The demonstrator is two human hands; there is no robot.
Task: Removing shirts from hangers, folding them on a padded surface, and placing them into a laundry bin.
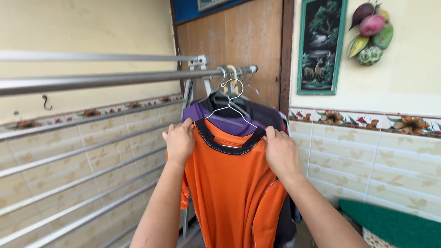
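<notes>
A: Where is the orange shirt [234,193]?

B: In the middle of the scene, near the camera, draped on a thin wire hanger [231,108] whose hook rides on the upper metal rail [105,80] of the drying rack. Its black collar is stretched between both hands.

A: How do the hands hold it?

B: The left hand [179,141] is closed on the left shoulder of the shirt, fingers curled over the cloth. The right hand [281,154] pinches the right shoulder beside the collar.

A: What hangs behind it?

B: A purple garment [202,115] just behind, and a dark garment [264,117] farther back, each on its own hanger on the same rail.

A: And around the rack?

B: More rails run to the left. Far behind stands a wooden door [239,36]; on the right wall hang a framed picture [320,46] and ornamental fruit [370,32], above flowered tiles. A green mat [395,225] lies at the lower right.
</notes>
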